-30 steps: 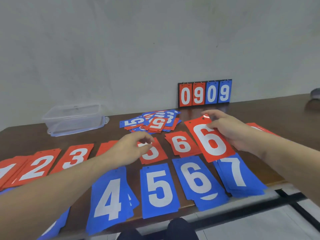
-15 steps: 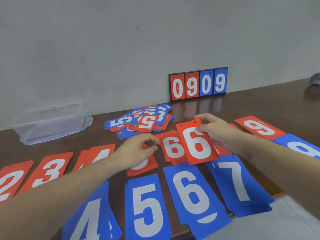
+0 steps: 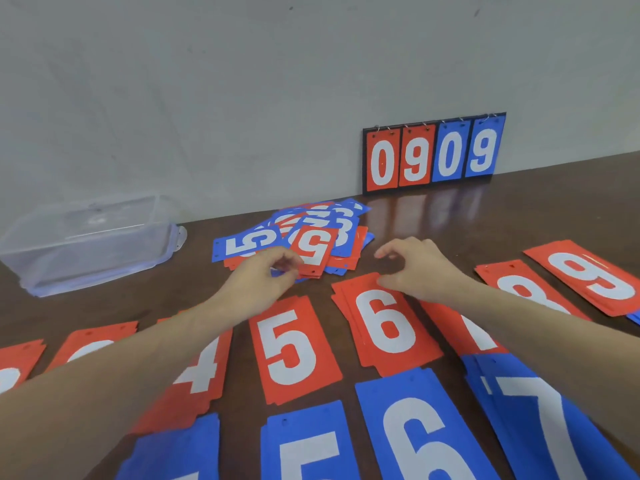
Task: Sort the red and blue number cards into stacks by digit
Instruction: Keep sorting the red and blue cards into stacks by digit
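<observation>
An unsorted pile of red and blue cards [image 3: 343,230] lies at the back middle of the brown table [image 3: 519,209], with a red 5 card [image 3: 313,245] on top. My left hand [image 3: 259,278] reaches to that pile and pinches the near edge of the red 5 card. My right hand [image 3: 419,268] hovers with loosely curved fingers over the far end of the red 6 stack [image 3: 384,323], thumb touching its top edge and holding nothing. Sorted red stacks 4 [image 3: 201,372], 5 [image 3: 294,348], 8 [image 3: 519,285] and 9 [image 3: 592,275] form a row. Blue 5 [image 3: 308,448], 6 [image 3: 419,431] and 7 [image 3: 547,414] stacks lie nearer me.
A flip scoreboard [image 3: 433,154] reading 0909 leans on the wall at the back. A clear plastic box [image 3: 86,240] sits at the back left. More red stacks [image 3: 93,344] run off to the left, partly under my left forearm.
My right hand laid the red 6 card on the red 6 stack and let go. My left hand moved forward from the red 5 stack to the unsorted pile. The view shifted closer.
</observation>
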{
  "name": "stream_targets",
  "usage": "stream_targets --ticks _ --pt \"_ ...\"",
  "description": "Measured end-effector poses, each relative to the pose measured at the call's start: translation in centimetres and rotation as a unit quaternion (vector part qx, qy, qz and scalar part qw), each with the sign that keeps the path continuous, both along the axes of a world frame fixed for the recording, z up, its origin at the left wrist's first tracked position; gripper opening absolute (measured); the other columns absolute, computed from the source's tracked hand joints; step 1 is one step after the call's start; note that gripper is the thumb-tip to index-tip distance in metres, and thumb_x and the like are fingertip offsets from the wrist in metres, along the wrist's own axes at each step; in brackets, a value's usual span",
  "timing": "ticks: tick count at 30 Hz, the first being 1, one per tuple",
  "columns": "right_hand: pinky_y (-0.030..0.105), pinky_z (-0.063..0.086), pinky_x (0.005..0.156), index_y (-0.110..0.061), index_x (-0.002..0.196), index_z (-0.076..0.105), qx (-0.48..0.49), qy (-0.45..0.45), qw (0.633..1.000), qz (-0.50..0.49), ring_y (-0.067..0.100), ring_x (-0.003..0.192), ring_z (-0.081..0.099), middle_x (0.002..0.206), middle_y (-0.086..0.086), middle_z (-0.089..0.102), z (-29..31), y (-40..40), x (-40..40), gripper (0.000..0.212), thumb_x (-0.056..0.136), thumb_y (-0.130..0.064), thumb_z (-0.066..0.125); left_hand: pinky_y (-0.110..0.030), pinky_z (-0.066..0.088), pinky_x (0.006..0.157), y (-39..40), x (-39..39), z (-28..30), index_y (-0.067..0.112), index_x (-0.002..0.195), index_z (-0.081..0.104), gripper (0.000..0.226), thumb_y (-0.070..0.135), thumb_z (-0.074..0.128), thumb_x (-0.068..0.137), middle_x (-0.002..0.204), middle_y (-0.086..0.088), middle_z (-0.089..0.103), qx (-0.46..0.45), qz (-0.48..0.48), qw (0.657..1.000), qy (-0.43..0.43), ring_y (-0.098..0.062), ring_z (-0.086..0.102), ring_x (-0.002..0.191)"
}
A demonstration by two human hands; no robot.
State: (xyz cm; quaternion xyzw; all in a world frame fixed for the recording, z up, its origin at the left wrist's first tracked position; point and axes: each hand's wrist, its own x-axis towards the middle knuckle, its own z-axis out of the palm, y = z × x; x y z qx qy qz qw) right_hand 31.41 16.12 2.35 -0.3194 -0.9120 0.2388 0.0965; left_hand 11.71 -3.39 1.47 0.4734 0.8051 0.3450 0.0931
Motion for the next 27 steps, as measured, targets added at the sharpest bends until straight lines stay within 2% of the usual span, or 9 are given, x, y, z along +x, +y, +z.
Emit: stream_targets --ticks 3,5,8,12,17,19,22,24,27 --pt "0.03 0.042 0.099 -0.032 0.119 0.064 -0.015 0.041 0.999 0.005 0.016 0.119 0.045 0.117 -0.005 0.059 -0.2 0.9 -0.9 0.03 0.089 -0.031 0.07 -0.007 0.043 0.082 1.3 -1.1 -0.2 0.032 0.108 0.062 0.015 0.022 0.064 0.096 0.113 0.011 0.063 0.005 0.014 1.0 0.01 -0.003 0.06 0.104" --pt "0.024 0.042 0.089 -0.032 0.111 0.065 -0.014 0.07 0.997 0.012 0.014 0.112 0.049 0.114 -0.005 0.062 -0.5 1.4 -1.7 0.019 0.092 -0.027 0.066 -0.022 0.047 0.088 2.2 -1.9 -0.3 0.033 0.112 0.061 0.018 0.033 0.066 0.095 0.119 0.009 0.061 -0.01 0.036 0.999 0.037 -0.009 0.058 0.109" --pt "0.013 0.04 0.069 -0.033 0.1 0.063 -0.022 0.126 0.992 0.018 0.006 0.09 0.056 0.097 -0.013 0.062 -0.5 1.7 -3.1 0.016 0.096 -0.018 0.06 -0.037 0.047 0.1 3.1 -3.3 -0.6 0.031 0.132 0.056 0.054 0.06 0.065 0.086 0.136 0.006 0.053 -0.077 0.072 0.99 0.095 -0.014 0.052 0.123" --pt "0.009 0.039 0.065 -0.031 0.102 0.065 -0.03 0.156 0.987 0.029 0.002 0.086 0.058 0.091 -0.02 0.06 -0.7 1.7 -5.5 0.019 0.097 -0.015 0.055 -0.038 0.041 0.108 3.7 -4.6 -0.8 0.031 0.15 0.039 0.09 0.075 0.064 0.076 0.15 0.003 0.035 -0.163 0.069 0.982 0.065 -0.018 0.043 0.135" --pt "0.012 0.043 0.072 -0.027 0.106 0.066 -0.046 0.156 0.985 0.049 0.007 0.096 0.059 0.1 -0.015 0.063 -1.2 2.2 -9.0 0.021 0.097 -0.013 0.054 -0.022 0.04 0.101 3.0 -6.6 -0.5 0.033 0.14 0.052 0.063 0.051 0.074 0.084 0.132 0.005 0.039 -0.146 0.019 0.989 0.002 -0.009 0.046 0.117" --pt "0.012 0.042 0.073 -0.026 0.109 0.066 -0.041 0.156 0.986 0.052 0.009 0.102 0.057 0.105 -0.013 0.064 -1.3 2.5 -10.4 0.024 0.097 -0.01 0.052 -0.005 0.038 0.078 2.7 -7.0 -0.6 0.03 0.12 0.061 0.038 0.039 0.076 0.086 0.119 0.006 0.048 -0.11 0.008 0.994 -0.028 0.004 0.048 0.097" --pt "0.004 0.039 0.074 -0.021 0.115 0.065 -0.049 0.17 0.983 0.047 0.008 0.106 0.056 0.116 -0.007 0.064 -1.5 3.0 -12.5 0.036 0.093 0.0 0.045 -0.01 0.041 0.056 2.6 -7.3 -1.2 0.011 0.098 0.063 0.026 0.027 0.078 0.086 0.086 0.006 0.06 -0.047 0.034 0.994 -0.092 0.004 0.055 0.066" --pt "0.001 0.04 0.073 -0.019 0.12 0.063 -0.076 0.171 0.981 0.045 0.01 0.112 0.057 0.121 -0.004 0.063 -1.8 3.3 -13.6 0.045 0.09 0.007 0.04 -0.022 0.052 0.066 2.5 -7.4 -1.7 0.012 0.095 0.061 0.021 0.024 0.077 0.087 0.087 0.002 0.072 -0.004 0.056 0.986 -0.156 -0.007 0.067 0.078" --pt "0.012 0.043 0.068 -0.021 0.126 0.057 -0.112 0.182 0.976 0.036 0.014 0.118 0.055 0.123 -0.003 0.06 -2.3 3.7 -14.6 0.054 0.087 0.01 0.036 -0.028 0.054 0.074 2.2 -7.8 -1.9 0.016 0.093 0.059 0.012 0.015 0.071 0.09 0.096 -0.003 0.075 0.086 0.089 0.964 -0.236 -0.014 0.07 0.085"
